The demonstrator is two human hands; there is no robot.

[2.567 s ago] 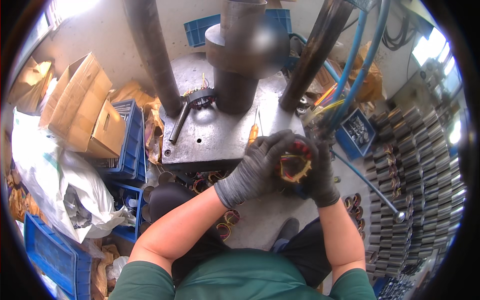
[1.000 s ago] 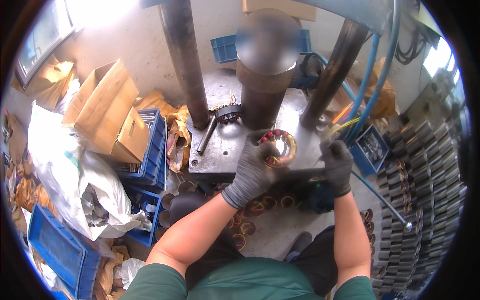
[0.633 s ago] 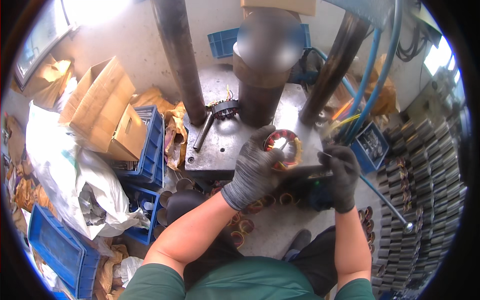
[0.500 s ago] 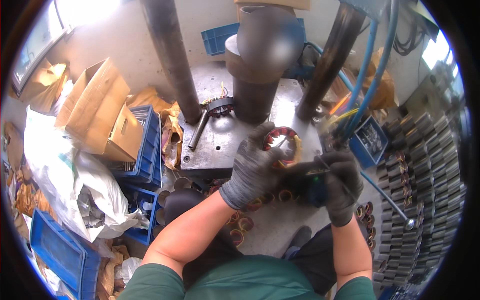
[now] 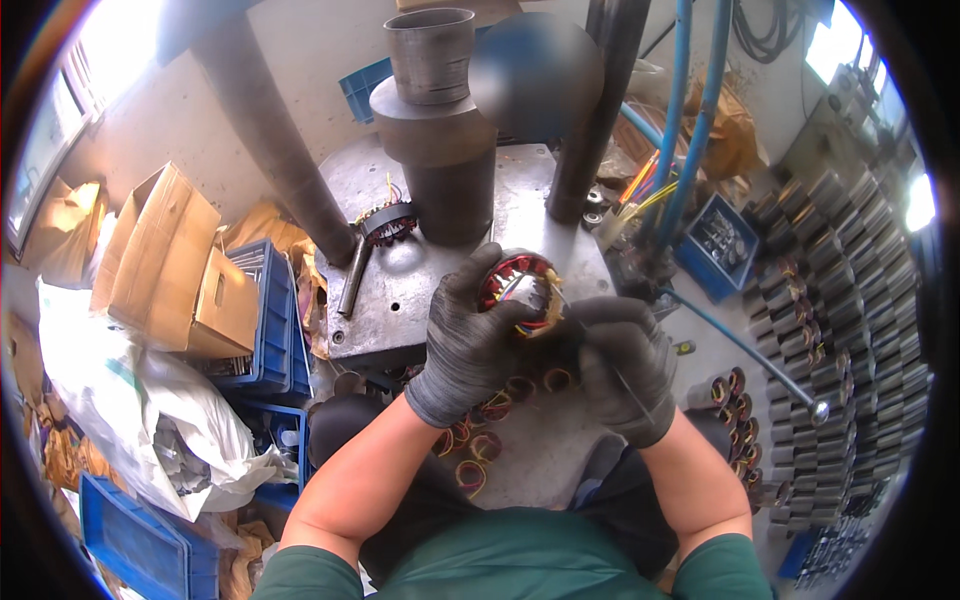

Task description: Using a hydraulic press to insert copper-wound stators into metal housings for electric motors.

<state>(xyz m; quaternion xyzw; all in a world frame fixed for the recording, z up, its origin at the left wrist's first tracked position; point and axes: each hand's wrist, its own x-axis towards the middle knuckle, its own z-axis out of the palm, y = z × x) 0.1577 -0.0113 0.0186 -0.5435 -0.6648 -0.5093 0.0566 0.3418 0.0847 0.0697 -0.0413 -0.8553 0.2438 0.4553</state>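
Observation:
My left hand (image 5: 455,345), in a grey glove, grips a ring-shaped motor stator (image 5: 497,280) with red windings and coloured wires. Its open face is tilted up toward me. Close against its right side is my right hand (image 5: 625,360), also gloved, with fingers closed around a thin metal rod (image 5: 632,390). The rod's far end reaches the stator's yellowish wire bundle. Glove and blur hide the rod's exact tip. Behind both hands lies the press's steel plate (image 5: 375,335), where a second stator (image 5: 390,225) leans by a dark bar (image 5: 352,280).
A thick steel cylinder (image 5: 453,195) stands on the plate between dark columns. More stators (image 5: 485,447) sit below my hands. Stacked metal sleeves (image 5: 840,360) fill the right side, near a ball-ended lever (image 5: 750,360). Blue crates (image 5: 265,325) and a cardboard box (image 5: 150,260) stand left.
The view has shifted to the right. My right hand has moved closer to the stator, and its rod now meets the wires. My left hand keeps its hold on the stator.

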